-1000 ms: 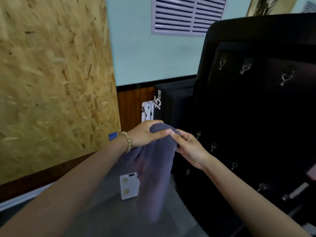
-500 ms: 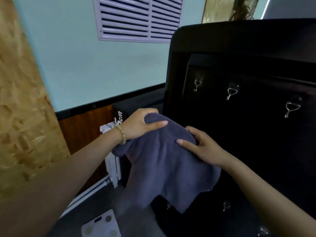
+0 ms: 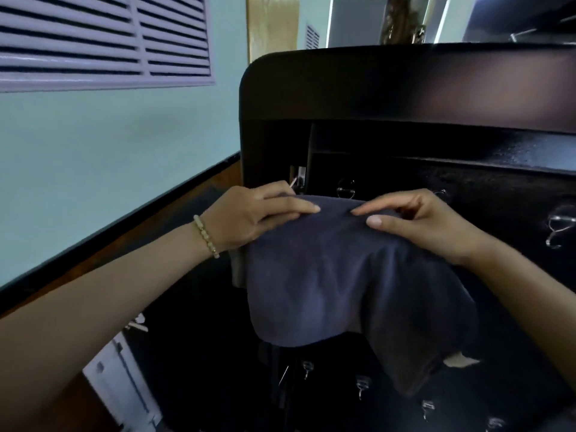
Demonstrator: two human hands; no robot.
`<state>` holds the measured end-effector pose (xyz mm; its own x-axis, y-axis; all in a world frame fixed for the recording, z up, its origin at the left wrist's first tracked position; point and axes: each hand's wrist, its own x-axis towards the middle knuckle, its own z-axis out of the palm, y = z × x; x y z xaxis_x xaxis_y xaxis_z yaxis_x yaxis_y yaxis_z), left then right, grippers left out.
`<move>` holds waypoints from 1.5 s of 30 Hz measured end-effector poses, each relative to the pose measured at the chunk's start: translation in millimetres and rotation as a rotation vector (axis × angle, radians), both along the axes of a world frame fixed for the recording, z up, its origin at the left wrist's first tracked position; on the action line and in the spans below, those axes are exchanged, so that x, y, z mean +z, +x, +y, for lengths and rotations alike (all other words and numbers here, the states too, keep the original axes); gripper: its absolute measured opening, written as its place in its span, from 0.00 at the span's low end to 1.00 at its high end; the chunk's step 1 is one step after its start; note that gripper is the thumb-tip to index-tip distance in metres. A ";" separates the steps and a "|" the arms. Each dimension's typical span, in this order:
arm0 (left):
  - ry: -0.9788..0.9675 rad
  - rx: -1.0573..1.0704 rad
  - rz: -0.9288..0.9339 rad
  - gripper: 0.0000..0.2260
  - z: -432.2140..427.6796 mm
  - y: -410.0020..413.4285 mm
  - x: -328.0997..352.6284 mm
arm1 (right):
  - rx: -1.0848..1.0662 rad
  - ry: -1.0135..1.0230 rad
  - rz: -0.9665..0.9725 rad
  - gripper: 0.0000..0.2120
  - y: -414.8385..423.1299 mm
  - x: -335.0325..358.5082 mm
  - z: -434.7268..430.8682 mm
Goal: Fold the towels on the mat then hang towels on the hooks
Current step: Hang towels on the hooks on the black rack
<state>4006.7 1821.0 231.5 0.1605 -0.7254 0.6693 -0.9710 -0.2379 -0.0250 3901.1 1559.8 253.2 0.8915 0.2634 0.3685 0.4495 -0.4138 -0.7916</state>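
Observation:
A folded dark grey-blue towel (image 3: 336,275) hangs in front of a black board (image 3: 405,88) that carries metal hooks. My left hand (image 3: 249,218), with a bead bracelet at the wrist, grips the towel's top left edge. My right hand (image 3: 420,222) pinches the top edge just to the right. The towel's top sits right below one round hook (image 3: 345,188) in the upper row. Another upper hook (image 3: 559,229) shows at the far right. Whether the towel touches a hook is hidden by the cloth.
A lower row of small hooks (image 3: 361,386) runs under the towel. To the left is a pale blue wall (image 3: 124,151) with a louvred vent (image 3: 103,39) and a dark wooden skirting. A white object (image 3: 121,388) stands low at the left.
Both hands have lifted the towel up and toward the board's upper row of hooks. The view has swung up and closer to the board.

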 end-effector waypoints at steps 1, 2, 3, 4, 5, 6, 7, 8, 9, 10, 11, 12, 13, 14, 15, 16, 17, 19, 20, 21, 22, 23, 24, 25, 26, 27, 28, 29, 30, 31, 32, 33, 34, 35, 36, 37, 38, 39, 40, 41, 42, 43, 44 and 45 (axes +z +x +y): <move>0.073 0.005 -0.118 0.16 -0.4 12.0 -0.3 | -0.048 -0.084 -0.042 0.12 4.5 -1.5 2.3; 0.131 0.011 -0.205 0.18 -1.6 22.4 -1.8 | -0.102 -0.199 -0.122 0.13 9.0 -6.1 3.6; 0.161 0.018 -0.265 0.20 -3.8 31.0 -4.2 | -0.167 -0.329 -0.235 0.15 12.9 -12.3 4.1; 0.169 0.024 -0.308 0.22 -6.8 37.6 -7.4 | -0.228 -0.445 -0.349 0.17 16.6 -19.5 3.4; 0.158 0.035 -0.334 0.22 -10.7 42.4 -10.7 | -0.287 -0.525 -0.438 0.19 19.1 -25.1 2.4; 0.135 0.051 -0.340 0.23 -15.5 45.7 -14.1 | -0.347 -0.561 -0.497 0.20 20.5 -28.6 1.6; 0.101 0.073 -0.331 0.23 -20.5 48.2 -16.9 | -0.407 -0.584 -0.555 0.21 21.2 -30.2 1.5; 0.061 0.099 -0.312 0.23 -25.3 49.9 -18.7 | -0.471 -0.616 -0.618 0.21 22.1 -30.7 2.1; 0.026 0.124 -0.284 0.23 -29.7 51.5 -20.5 | -0.537 -0.660 -0.680 0.20 23.2 -31.3 3.3; 0.000 0.138 -0.255 0.22 -33.3 52.9 -22.2 | -0.592 -0.704 -0.744 0.20 24.9 -32.6 3.6; -0.019 0.144 -0.246 0.21 -35.9 54.8 -25.0 | -0.627 -0.740 -0.804 0.18 26.8 -34.6 3.5; -0.033 0.143 -0.265 0.19 -37.6 57.3 -28.8 | -0.645 -0.767 -0.858 0.17 29.0 -37.7 2.8; -0.044 0.137 -0.304 0.18 -38.1 60.0 -32.5 | -0.652 -0.780 -0.897 0.16 30.9 -40.3 1.5; -0.056 0.122 -0.352 0.16 -37.4 62.1 -35.1 | -0.653 -0.767 -0.919 0.15 32.8 -42.9 0.1; -0.062 0.095 -0.403 0.16 -36.0 64.5 -35.9 | -0.651 -0.725 -0.916 0.14 34.3 -44.4 -0.6; -0.049 0.061 -0.447 0.15 -34.7 67.3 -35.9 | -0.639 -0.661 -0.895 0.13 35.5 -46.0 -0.8; -0.017 0.035 -0.486 0.16 -33.5 70.1 -34.7 | -0.615 -0.596 -0.866 0.13 36.5 -47.1 -0.7; 0.053 0.046 -0.527 0.18 -33.2 73.1 -30.2 | -0.580 -0.535 -0.838 0.13 39.3 -50.3 -2.0; 0.070 0.072 -0.521 0.19 -33.8 72.8 -28.9 | -0.573 -0.548 -0.850 0.13 40.2 -51.9 -3.0; 0.074 0.098 -0.497 0.19 -34.6 71.2 -29.3 | -0.570 -0.575 -0.875 0.13 40.7 -53.0 -3.7; 0.065 0.115 -0.453 0.20 -35.4 68.5 -31.7 | -0.572 -0.609 -0.907 0.12 40.7 -54.3 -4.6; 0.048 0.122 -0.384 0.20 -36.2 64.7 -36.3 | -0.582 -0.650 -0.944 0.12 40.1 -55.1 -4.7; 0.027 0.124 -0.289 0.21 -36.5 59.2 -42.4 | -0.602 -0.695 -0.977 0.12 39.5 -56.7 -4.5; -0.004 0.123 -0.171 0.23 -37.0 52.4 -48.7 | -0.632 -0.734 -0.999 0.12 39.1 -58.6 -4.1; -0.036 0.130 -0.038 0.25 -38.5 44.9 -55.9 | -0.673 -0.760 -1.010 0.12 38.9 -61.4 -2.9; -0.054 0.151 0.102 0.28 -41.5 35.9 -62.8 | -0.716 -0.772 -1.011 0.12 39.2 -65.2 -1.1; -0.059 0.185 0.225 0.30 -45.0 26.2 -70.1 | -0.756 -0.774 -1.003 0.12 39.4 -70.6 1.5; -0.070 0.211 0.317 0.30 -48.9 17.1 -77.3 | -0.792 -0.770 -0.986 0.13 39.0 -77.5 4.9; -0.096 0.217 0.399 0.30 -53.1 8.8 -83.3 | -0.823 -0.759 -0.956 0.14 37.5 -85.1 9.4; -0.140 0.188 0.487 0.29 -56.7 1.8 -88.2 | -0.848 -0.735 -0.905 0.16 34.3 -92.0 14.7; -0.200 0.131 0.576 0.27 -59.4 -3.9 -91.7 | -0.860 -0.698 -0.835 0.19 30.1 -97.4 20.2; -0.260 0.061 0.658 0.25 -61.2 -7.7 -93.8 | -0.858 -0.650 -0.760 0.22 25.4 -100.7 26.0; -0.306 0.000 0.730 0.24 -62.1 -10.2 -95.4 | -0.841 -0.585 -0.683 0.23 20.8 -102.5 32.1; -0.328 -0.028 0.767 0.24 -62.8 -12.5 -97.3 | -0.813 -0.490 -0.602 0.23 16.1 -102.7 39.0; -0.326 0.002 0.744 0.24 -63.5 -14.5 -99.5 | -0.775 -0.364 -0.524 0.22 13.0 -101.6 45.8; -0.312 0.092 0.662 0.25 -64.6 -16.6 -101.9 | -0.735 -0.240 -0.462 0.22 11.2 -100.1 51.8; -0.301 0.205 0.561 0.26 -65.1 -19.4 -103.3 | -0.712 -0.140 -0.413 0.21 9.9 -98.8 56.9; -0.299 0.281 0.496 0.27 -65.4 -22.2 -102.7 | -0.702 -0.072 -0.369 0.20 9.4 -98.2 60.3; -0.300 0.300 0.484 0.27 -65.4 -25.3 -101.1 | -0.684 -0.019 -0.317 0.19 9.3 -98.3 62.2; -0.299 0.265 0.524 0.27 -65.0 -28.7 -99.3 | -0.647 0.035 -0.253 0.17 9.4 -98.4 63.4; -0.301 0.184 0.621 0.26 -64.1 -32.6 -97.1 | -0.598 0.106 -0.181 0.15 9.3 -98.5 64.3; -0.305 0.084 0.748 0.25 -63.3 -35.5 -95.1 | -0.548 0.179 -0.128 0.12 9.1 -99.3 64.6; -0.311 -0.002 0.860 0.23 -61.8 -37.5 -93.7 | -0.515 0.234 -0.107 0.10 8.3 -100.3 64.4; -0.317 -0.053 0.932 0.22 -60.6 -38.1 -92.6 | -0.507 0.257 -0.118 0.09 7.6 -101.3 64.3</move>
<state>3968.5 1760.4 138.8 0.6950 -0.5559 0.4561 -0.5794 -0.0573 0.8130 3908.6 1624.1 151.9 0.8318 -0.2968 0.4690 0.3370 -0.4015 -0.8516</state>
